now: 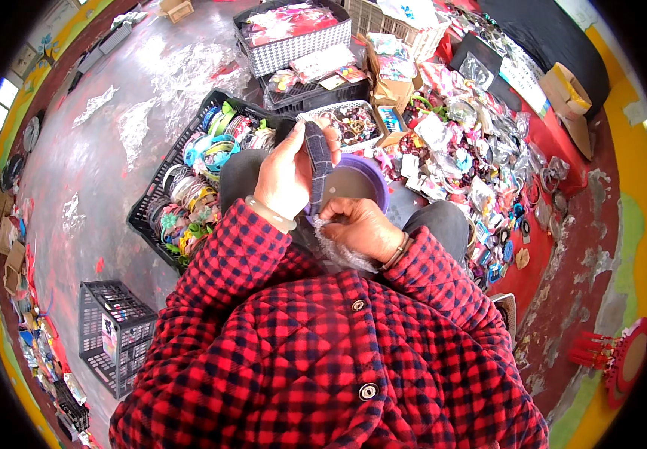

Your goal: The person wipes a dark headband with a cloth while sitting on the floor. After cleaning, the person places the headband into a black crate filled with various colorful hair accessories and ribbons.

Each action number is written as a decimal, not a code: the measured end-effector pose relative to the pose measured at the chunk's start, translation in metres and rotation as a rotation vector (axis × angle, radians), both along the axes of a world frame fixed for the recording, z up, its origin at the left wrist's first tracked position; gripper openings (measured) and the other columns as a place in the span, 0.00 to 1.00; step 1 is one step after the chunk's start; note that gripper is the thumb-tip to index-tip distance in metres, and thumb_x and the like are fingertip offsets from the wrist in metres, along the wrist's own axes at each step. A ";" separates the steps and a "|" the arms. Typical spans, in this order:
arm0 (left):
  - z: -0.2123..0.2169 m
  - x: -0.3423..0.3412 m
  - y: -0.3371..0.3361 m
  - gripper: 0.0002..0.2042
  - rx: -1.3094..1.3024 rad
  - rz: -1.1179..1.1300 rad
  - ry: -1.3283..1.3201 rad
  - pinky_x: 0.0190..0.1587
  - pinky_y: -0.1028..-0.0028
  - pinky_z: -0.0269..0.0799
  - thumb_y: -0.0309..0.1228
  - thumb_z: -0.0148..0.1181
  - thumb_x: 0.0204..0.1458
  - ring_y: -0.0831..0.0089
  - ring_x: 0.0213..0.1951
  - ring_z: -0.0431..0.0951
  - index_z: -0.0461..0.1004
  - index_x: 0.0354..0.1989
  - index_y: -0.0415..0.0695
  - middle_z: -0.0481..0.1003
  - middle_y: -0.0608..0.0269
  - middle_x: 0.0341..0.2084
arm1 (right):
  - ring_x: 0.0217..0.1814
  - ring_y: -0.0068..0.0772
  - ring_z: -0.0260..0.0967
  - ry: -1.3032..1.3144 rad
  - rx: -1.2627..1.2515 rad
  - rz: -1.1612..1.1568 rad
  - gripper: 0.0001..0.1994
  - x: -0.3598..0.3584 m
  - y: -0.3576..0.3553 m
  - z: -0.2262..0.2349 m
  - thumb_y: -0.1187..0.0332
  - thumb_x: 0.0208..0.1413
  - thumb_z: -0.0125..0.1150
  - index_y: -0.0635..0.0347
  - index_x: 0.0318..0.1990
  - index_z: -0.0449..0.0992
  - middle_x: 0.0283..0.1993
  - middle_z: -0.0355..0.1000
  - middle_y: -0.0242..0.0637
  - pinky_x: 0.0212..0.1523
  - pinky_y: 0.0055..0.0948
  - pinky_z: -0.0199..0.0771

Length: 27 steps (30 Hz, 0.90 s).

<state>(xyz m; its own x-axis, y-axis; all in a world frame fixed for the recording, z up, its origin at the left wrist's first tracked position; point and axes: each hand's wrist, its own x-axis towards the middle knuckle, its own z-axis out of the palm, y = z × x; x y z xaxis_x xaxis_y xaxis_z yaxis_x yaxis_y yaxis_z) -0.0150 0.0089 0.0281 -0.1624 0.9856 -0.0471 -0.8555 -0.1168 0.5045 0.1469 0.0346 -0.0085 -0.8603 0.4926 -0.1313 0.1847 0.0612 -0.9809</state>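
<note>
The floor (114,150) is the largest thing here: grey concrete, worn and streaked with pale patches, running from the left wall, which has a yellow-green band, toward the far end. To the right of the person it turns red (555,247), and on that red stretch lies a wide heap of small packets and hair accessories (473,165) in clear wrappers, reaching to the far right corner.

On the grey floor just left of the person's knees sits a black plastic crate (181,194) packed with coloured hairbands. Beyond it stand a checked fabric bin (293,34) and a white lattice basket (398,22). A smaller empty black crate (114,329) stands near the left edge, beside the person's elbow.

The person wears a red-and-black checked quilted jacket (323,352). A purple bowl (361,179) rests between the knees.

Above that bowl, the left hand (286,176) is clenched around a dark checked hairband (320,161), held upright. The right hand (357,224) pinches a crinkled clear plastic wrapper (338,251) just below the band.
</note>
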 end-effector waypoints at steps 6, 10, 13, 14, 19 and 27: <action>-0.001 -0.008 -0.009 0.16 -0.130 -0.044 -0.045 0.46 0.64 0.69 0.39 0.44 0.59 0.64 0.41 0.72 0.67 0.45 0.37 0.72 0.55 0.39 | 0.31 0.20 0.66 -0.103 -0.068 -0.094 0.08 0.018 0.021 0.023 0.75 0.47 0.58 0.66 0.36 0.73 0.29 0.70 0.32 0.32 0.24 0.68; -0.017 -0.015 -0.007 0.15 -0.179 -0.009 0.001 0.48 0.63 0.69 0.37 0.47 0.58 0.66 0.40 0.72 0.67 0.45 0.37 0.72 0.58 0.36 | 0.27 0.13 0.63 -0.143 -0.021 -0.130 0.06 0.026 0.030 0.025 0.76 0.48 0.58 0.63 0.36 0.73 0.27 0.69 0.26 0.28 0.18 0.65; -0.019 -0.015 -0.008 0.13 -0.174 -0.012 0.085 0.47 0.65 0.69 0.35 0.49 0.57 0.69 0.40 0.72 0.68 0.44 0.38 0.72 0.61 0.34 | 0.27 0.14 0.63 -0.142 -0.030 -0.182 0.05 0.031 0.040 0.027 0.74 0.49 0.57 0.63 0.35 0.74 0.28 0.70 0.27 0.29 0.18 0.66; -0.019 -0.013 -0.009 0.13 -0.169 -0.013 0.105 0.46 0.66 0.69 0.35 0.50 0.57 0.70 0.39 0.72 0.68 0.44 0.38 0.71 0.62 0.34 | 0.27 0.14 0.64 -0.138 -0.105 -0.202 0.05 0.033 0.043 0.027 0.74 0.49 0.57 0.63 0.34 0.74 0.27 0.70 0.26 0.29 0.18 0.66; -0.028 -0.016 -0.008 0.10 -0.172 0.003 0.134 0.38 0.69 0.70 0.31 0.51 0.57 0.76 0.34 0.72 0.69 0.43 0.40 0.72 0.66 0.32 | 0.28 0.15 0.63 -0.327 0.161 -0.230 0.07 0.046 0.060 0.040 0.72 0.49 0.58 0.63 0.35 0.75 0.27 0.70 0.27 0.30 0.19 0.65; -0.033 -0.001 -0.005 0.12 -0.238 -0.101 0.068 0.32 0.72 0.67 0.40 0.49 0.57 0.71 0.29 0.70 0.69 0.35 0.43 0.70 0.64 0.26 | 0.31 0.16 0.63 0.208 0.117 -0.438 0.04 0.024 0.063 0.033 0.73 0.50 0.59 0.62 0.33 0.72 0.28 0.69 0.26 0.34 0.18 0.65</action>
<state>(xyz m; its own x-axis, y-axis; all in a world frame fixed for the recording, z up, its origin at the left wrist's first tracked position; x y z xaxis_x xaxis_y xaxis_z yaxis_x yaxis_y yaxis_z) -0.0164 0.0040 -0.0051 -0.0750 0.9594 -0.2717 -0.8198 0.0959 0.5646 0.1706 0.0976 0.0242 -0.5714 0.8147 0.0990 0.0185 0.1333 -0.9909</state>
